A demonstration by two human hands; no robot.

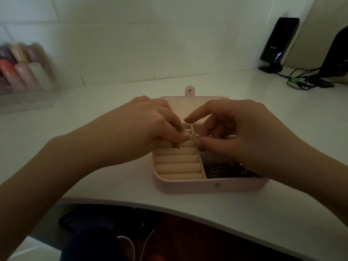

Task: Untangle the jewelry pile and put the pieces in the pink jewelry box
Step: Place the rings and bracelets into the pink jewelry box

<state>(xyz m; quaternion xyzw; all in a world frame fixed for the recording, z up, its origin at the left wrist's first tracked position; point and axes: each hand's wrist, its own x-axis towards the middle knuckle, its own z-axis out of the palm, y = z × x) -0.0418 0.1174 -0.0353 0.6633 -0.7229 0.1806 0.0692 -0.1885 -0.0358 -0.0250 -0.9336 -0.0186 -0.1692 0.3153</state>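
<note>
White tiled wall is seen behind a white table (pixel 113 181) with a curved front edge; dim light is noted throughout. Far left, a clear case of pastel bottles (pixel 24 72) is seen against the wall, blurred. Moving in, the left hand (pixel 143 127) is held over the ring-roll section of the pink jewelry box (pixel 188 186), its fingers curled down and a small gold piece (pixel 191 137) pinched at the fingertips; a further glint of gold is caught just beneath the fingers on the rolls, too small to be made out. At the centre, the box is seen open on the table, its lid (pixel 185 108) laid back toward the wall with the snap tab at the far edge; cream ring rolls (pixel 178 165) are set in its left half, and a dark tangle of jewelry (pixel 226 169) is lodged in the near right compartment. To the right, the right hand (pixel 243 132) is held over the box, thumb and a curled finger closed on the same small piece from the other side, the index finger stretched out leftward. Far right, a black speaker (pixel 278 42) and a knot of cables (pixel 301 81) are spotted near the wall.
</note>
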